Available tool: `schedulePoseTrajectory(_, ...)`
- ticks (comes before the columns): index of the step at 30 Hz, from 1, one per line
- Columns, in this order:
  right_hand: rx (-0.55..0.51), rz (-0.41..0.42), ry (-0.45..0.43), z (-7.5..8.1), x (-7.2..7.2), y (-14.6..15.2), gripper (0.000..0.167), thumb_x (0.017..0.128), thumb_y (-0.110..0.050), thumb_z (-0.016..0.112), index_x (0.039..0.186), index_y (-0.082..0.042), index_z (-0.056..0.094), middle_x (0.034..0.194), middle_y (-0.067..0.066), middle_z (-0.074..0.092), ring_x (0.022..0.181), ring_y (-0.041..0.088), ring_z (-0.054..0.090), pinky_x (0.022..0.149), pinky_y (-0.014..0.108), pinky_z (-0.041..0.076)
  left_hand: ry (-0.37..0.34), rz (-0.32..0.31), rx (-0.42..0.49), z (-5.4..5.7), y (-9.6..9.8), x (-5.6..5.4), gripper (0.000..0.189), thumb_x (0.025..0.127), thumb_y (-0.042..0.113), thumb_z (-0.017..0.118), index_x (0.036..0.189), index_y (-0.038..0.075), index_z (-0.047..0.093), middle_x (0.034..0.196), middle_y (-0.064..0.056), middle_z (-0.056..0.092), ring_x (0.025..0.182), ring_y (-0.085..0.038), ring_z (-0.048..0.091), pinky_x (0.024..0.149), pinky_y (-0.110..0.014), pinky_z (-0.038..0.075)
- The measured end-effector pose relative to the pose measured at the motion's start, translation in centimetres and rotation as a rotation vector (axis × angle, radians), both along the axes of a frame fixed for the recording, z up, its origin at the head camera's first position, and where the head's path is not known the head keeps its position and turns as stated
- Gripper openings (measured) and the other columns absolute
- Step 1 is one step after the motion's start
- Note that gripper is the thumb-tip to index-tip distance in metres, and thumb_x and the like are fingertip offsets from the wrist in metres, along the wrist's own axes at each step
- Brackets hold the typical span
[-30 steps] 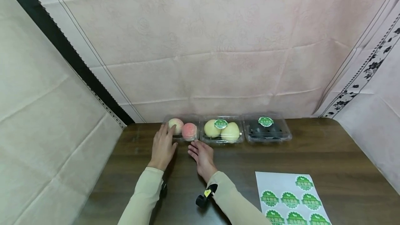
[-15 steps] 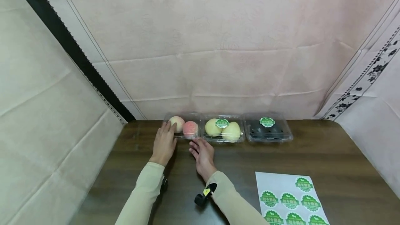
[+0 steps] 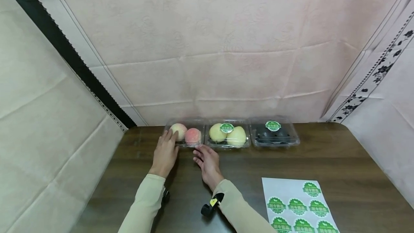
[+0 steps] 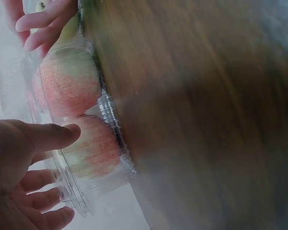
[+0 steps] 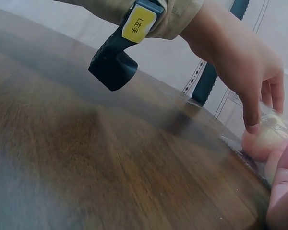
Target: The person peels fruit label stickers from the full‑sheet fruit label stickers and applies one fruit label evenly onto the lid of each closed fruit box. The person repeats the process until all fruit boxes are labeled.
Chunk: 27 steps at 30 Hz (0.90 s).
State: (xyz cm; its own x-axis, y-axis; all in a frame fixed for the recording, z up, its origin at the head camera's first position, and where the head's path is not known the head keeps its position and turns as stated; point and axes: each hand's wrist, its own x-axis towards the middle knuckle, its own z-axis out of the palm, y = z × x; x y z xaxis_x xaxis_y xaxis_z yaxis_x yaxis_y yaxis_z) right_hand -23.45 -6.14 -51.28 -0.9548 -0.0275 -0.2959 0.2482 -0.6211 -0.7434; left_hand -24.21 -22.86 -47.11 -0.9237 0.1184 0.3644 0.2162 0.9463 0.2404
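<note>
Two pinkish peaches (image 3: 193, 136) sit in a clear plastic fruit box (image 3: 195, 121), the leftmost of a row. My left hand (image 3: 164, 156) rests at the box's left side. In the left wrist view its thumb lies across the near side, in front of a peach, while the other fingers reach over the lid's edge. At the front right corner of the same box is my right hand (image 3: 208, 163), fingers loosely bent and tips at the plastic. Nothing visible is pinched in it. No green label shows on this box; how firmly its lid sits, I cannot tell.
Beside it stand a clear box (image 3: 247, 143) of pale yellow-green fruit and another (image 3: 294, 141) with dark contents, both bearing green labels. A sticker sheet (image 3: 275, 186) lies on the wooden table (image 3: 242, 175) at the right front. Behind rises a cloth backdrop (image 3: 207, 78).
My head view shifts slightly. Both hands stay at the peach box with barely any movement; the other boxes and the sticker sheet keep their places.
</note>
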Motion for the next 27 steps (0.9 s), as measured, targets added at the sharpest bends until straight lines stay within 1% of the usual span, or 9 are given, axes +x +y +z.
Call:
schedulePoseTrajectory(2,0.013,0.011,0.006,0.0,0.2,0.1,0.021,0.107,-0.014,0.062,0.12,0.001,0.065,0.11,0.01,0.073,0.091,0.015,0.07,0.073,0.028,0.059,0.014,-0.002,0.001,0.0,-0.1,0.3,0.057,0.092,0.002,0.081,0.144,-0.004,0.059,0.154,-0.03,0.05,0.147,-0.047,0.043,0.122,-0.061,0.033)
schedulePoseTrajectory(5,0.033,0.032,0.018,0.1,0.4,0.3,0.019,0.107,-0.013,0.062,0.119,0.001,0.066,0.108,0.009,0.073,0.089,0.015,0.07,0.072,0.028,0.059,0.017,-0.005,0.0,0.0,-0.3,0.6,0.055,0.091,0.002,0.081,0.142,-0.005,0.061,0.153,-0.031,0.05,0.146,-0.049,0.044,0.121,-0.062,0.034)
schedulePoseTrajectory(10,0.084,0.09,0.055,0.1,0.6,0.8,0.019,0.107,-0.014,0.062,0.117,0.002,0.066,0.111,0.012,0.074,0.086,0.014,0.069,0.072,0.027,0.06,-0.006,-0.002,0.013,0.1,-0.6,1.2,0.056,0.092,0.001,0.08,0.143,-0.005,0.06,0.154,-0.031,0.049,0.146,-0.049,0.043,0.121,-0.063,0.033)
schedulePoseTrajectory(17,0.17,0.183,0.094,0.2,1.1,1.6,0.022,0.106,-0.015,0.064,0.118,0.004,0.065,0.113,0.017,0.072,0.085,0.014,0.069,0.073,0.028,0.061,-0.022,-0.013,0.077,-0.2,-0.9,1.8,0.057,0.091,-0.001,0.08,0.144,-0.007,0.058,0.155,-0.031,0.047,0.148,-0.049,0.04,0.122,-0.063,0.029)
schedulePoseTrajectory(22,0.241,0.243,0.123,0.5,1.4,2.1,0.021,0.106,-0.013,0.062,0.118,0.005,0.065,0.114,0.021,0.07,0.085,0.015,0.069,0.073,0.029,0.062,-0.015,-0.009,0.087,-0.1,-1.1,2.3,0.057,0.089,-0.003,0.081,0.142,-0.007,0.059,0.154,-0.032,0.048,0.147,-0.05,0.041,0.12,-0.064,0.032)
schedulePoseTrajectory(27,0.306,0.301,0.158,0.4,1.8,2.8,0.024,0.107,-0.013,0.062,0.119,0.007,0.065,0.115,0.023,0.07,0.083,0.015,0.07,0.071,0.029,0.062,-0.023,-0.017,0.123,0.0,-1.2,3.0,0.058,0.088,-0.004,0.082,0.141,-0.008,0.06,0.154,-0.031,0.049,0.148,-0.049,0.041,0.119,-0.065,0.033)
